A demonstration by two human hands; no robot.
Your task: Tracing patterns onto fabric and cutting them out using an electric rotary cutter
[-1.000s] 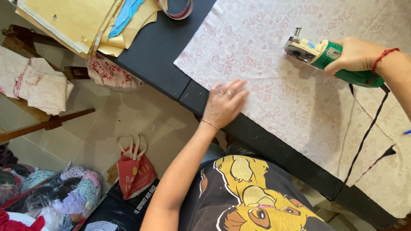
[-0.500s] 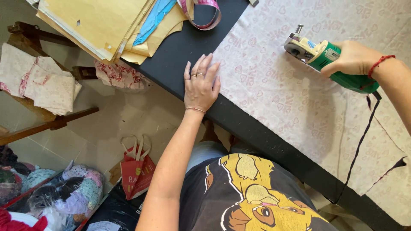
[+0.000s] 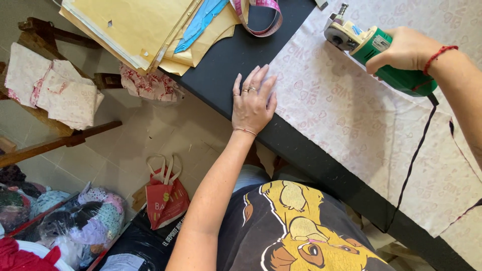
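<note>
My left hand [image 3: 253, 100] lies flat, fingers together, on the black table [image 3: 226, 65] at the near edge of a pale printed fabric [image 3: 351, 110]. It holds nothing. My right hand [image 3: 406, 50] grips a green electric fabric cutter [image 3: 374, 47] that rests on the fabric at the upper right. The cutter's metal head points left. Its black cord [image 3: 416, 155] trails down across the fabric toward the table's front edge.
Yellow paper pattern pieces [image 3: 140, 25], a blue strip [image 3: 201, 20] and a pink measuring tape [image 3: 261, 17] lie at the table's far left. Folded fabric pieces [image 3: 55, 90] sit on a wooden stand. A red bag [image 3: 165, 193] and bundled cloth [image 3: 85, 221] are on the floor.
My left hand slid left along the table edge, from the fabric's middle to its left border. The view shifted; my right hand kept its grip on the cutter.
</note>
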